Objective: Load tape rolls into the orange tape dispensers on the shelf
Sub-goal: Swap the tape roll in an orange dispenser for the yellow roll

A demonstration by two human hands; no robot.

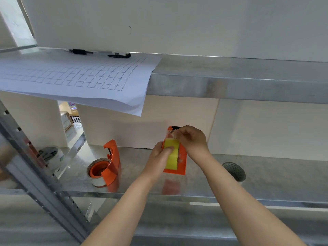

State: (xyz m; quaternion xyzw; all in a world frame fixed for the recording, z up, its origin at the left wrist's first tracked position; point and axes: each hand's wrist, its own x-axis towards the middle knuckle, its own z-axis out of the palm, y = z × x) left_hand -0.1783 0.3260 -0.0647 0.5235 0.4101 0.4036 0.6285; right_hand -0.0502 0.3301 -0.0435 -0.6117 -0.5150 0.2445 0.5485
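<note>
Mid-shelf on the galvanised steel shelf point(204, 176), our left hand point(160, 158) grips the yellow-rolled orange plastic tape dispenser point(182, 164); our right hand point(192, 139) pinches its clear tape end point(170, 134).

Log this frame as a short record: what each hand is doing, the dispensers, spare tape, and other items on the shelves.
left hand: grips the yellow tape roll in the held dispenser
right hand: fingers pinch the clear tape end at the dispenser's top
second dispenser: on the lower shelf, left, roll loaded
spare roll: far left
upper shelf: grid paper, two black pens
</note>
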